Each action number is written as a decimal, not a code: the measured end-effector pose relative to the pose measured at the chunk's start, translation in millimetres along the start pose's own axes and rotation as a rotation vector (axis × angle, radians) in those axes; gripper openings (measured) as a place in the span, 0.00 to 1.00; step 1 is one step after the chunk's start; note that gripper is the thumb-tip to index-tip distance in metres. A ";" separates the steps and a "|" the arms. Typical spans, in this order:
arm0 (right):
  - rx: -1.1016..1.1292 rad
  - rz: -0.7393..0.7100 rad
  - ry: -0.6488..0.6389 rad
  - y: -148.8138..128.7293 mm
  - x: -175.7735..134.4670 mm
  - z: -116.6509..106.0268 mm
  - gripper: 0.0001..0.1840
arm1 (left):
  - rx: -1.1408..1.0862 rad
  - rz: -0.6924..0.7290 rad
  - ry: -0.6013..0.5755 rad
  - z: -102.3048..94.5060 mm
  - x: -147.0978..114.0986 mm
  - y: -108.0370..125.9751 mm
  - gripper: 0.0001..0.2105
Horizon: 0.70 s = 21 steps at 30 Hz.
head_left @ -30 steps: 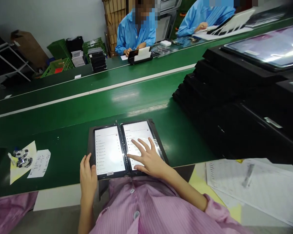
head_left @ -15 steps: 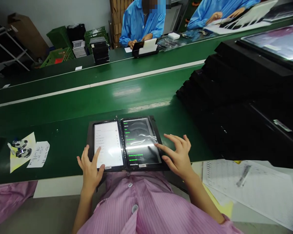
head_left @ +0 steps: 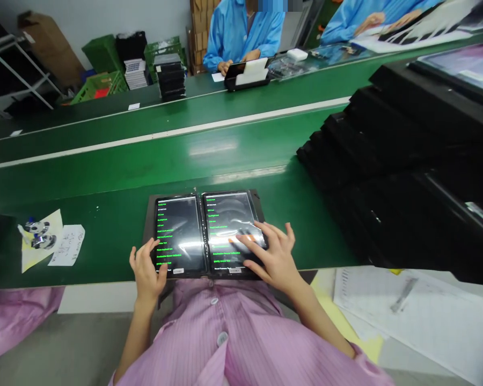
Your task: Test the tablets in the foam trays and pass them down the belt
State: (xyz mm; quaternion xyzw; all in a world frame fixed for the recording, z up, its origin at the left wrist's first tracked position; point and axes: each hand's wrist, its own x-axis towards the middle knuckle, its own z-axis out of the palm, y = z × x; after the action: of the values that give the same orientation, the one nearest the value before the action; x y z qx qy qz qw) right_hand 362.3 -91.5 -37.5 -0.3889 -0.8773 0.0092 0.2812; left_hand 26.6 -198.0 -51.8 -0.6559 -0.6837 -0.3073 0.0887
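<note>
Two tablets lie side by side in front of me on a dark tray-like backing at the edge of the green bench. Lists of green text on black fill the screens of both the left tablet (head_left: 183, 230) and the right tablet (head_left: 225, 214). My left hand (head_left: 147, 271) rests at the left tablet's lower left edge, fingers apart, fingertips over its border. My right hand (head_left: 276, 254) reaches over the right tablet with spread fingers, and its index finger is at the screen, where an orange patch shows. Neither hand grips anything.
A tall stack of black cases (head_left: 386, 161) stands on the right. Papers (head_left: 410, 316) lie below the bench edge there. At left, small metallic parts (head_left: 42, 234) sit on yellow paper beside a handwritten note (head_left: 67, 245). Across the bench, co-workers in blue sleeves (head_left: 245, 27) handle devices.
The left tablet's screen went from a white list to green text on black. My right hand moved left over the right tablet, whose list shifted. My left hand's index finger drew back leftward.
</note>
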 end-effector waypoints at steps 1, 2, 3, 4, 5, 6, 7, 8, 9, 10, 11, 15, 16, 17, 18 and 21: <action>0.013 0.000 0.041 1.0 -0.6 -1.9 0.24 | 0.010 0.002 -0.050 -0.3 0.0 0.7 0.27; 0.019 0.006 0.079 2.0 -1.1 -3.4 0.25 | 0.026 0.003 -0.102 -1.0 0.1 0.9 0.26; 0.019 0.015 0.112 3.2 -1.6 -4.5 0.26 | 0.047 0.000 -0.137 -2.0 0.3 0.6 0.26; 0.016 0.026 0.139 4.4 -2.1 -5.1 0.27 | 0.068 -0.009 -0.135 -3.2 0.7 -0.3 0.27; 0.013 0.039 0.161 5.7 -2.7 -5.2 0.27 | 0.087 -0.026 -0.092 -4.7 1.2 -1.7 0.29; 0.014 0.056 0.176 7.0 -3.2 -4.9 0.28 | 0.100 -0.048 -0.020 -6.2 1.8 -3.5 0.31; 0.020 0.075 0.184 8.3 -3.7 -4.4 0.29 | 0.106 -0.073 0.050 -7.7 2.6 -5.7 0.34; 0.029 0.095 0.181 9.4 -4.1 -3.7 0.30 | 0.104 -0.099 0.094 -9.1 3.4 -8.1 0.35; 0.038 0.113 0.173 10.2 -4.4 -3.0 0.30 | 0.091 -0.124 0.101 -10.2 4.2 -10.4 0.35; 0.044 0.127 0.161 10.6 -4.3 -2.2 0.30 | 0.071 -0.147 0.079 -10.9 4.7 -12.5 0.35; 0.044 0.138 0.144 10.4 -3.9 -1.5 0.30 | 0.044 -0.164 0.042 -10.9 5.0 -14.3 0.34; 0.004 0.139 0.025 3.4 1.6 1.7 0.24 | -0.092 -0.155 -0.092 -5.4 3.6 -16.7 0.31; -0.010 0.138 -0.014 0.6 3.8 3.0 0.22 | -0.120 -0.145 -0.118 -3.2 3.1 -16.4 0.30; -0.023 0.140 -0.050 -2.3 6.2 4.5 0.21 | -0.138 -0.141 -0.140 -1.1 2.8 -15.9 0.30; -0.033 0.143 -0.084 -5.1 8.6 6.4 0.20 | -0.144 -0.144 -0.156 0.8 2.7 -15.5 0.30; -0.056 0.154 -0.155 -11.4 15.7 13.7 0.21 | -0.142 -0.183 -0.170 4.3 3.9 -15.6 0.32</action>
State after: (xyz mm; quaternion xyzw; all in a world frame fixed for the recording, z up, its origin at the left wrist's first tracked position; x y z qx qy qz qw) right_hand 339.3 -85.9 -38.7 -0.4610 -0.8638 0.0363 0.1999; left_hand 12.6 -191.7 -57.8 -0.6192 -0.7223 -0.3049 -0.0444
